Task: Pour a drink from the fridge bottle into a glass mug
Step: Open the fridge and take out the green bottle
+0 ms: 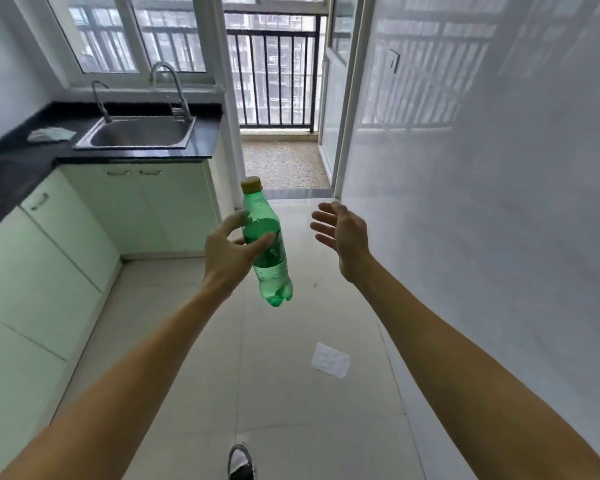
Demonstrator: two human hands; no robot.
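Forearms: left forearm [118,375] and right forearm [465,368], both bare, reach forward from the bottom corners.
Shoe: dark shoe [240,460] with a pale toe, on the floor tiles [309,427] at the bottom edge between the arms.
Left hand: left hand [227,252] grips the bottle around its upper middle, thumb across the front, fingers curled behind.
Bottle: green plastic bottle [272,271], held in the air over the floor, near upright, bottom leaning slightly right. Droplets or bubbles on the lower part.
Cap: yellowish cap [251,184], on the neck.
Right hand: right hand [340,233] spread wide, palm turned toward the bottle, holding nothing; near the bottle on its right, not touching.
Paper: white scrap of paper [330,360] flat on the tiles under the right arm.
Cupboards: pale green cupboards [84,220] along the left.
Counter: black counter [14,174] on top, with a steel sink [139,133] set in.
Taps: two curved taps [174,84] behind the sink.
Cloth: crumpled pale cloth [51,134] on the counter, just left of the sink.
Far end: doorway to a balcony with a dark railing [274,74].
Right side: glossy white wall [482,168].
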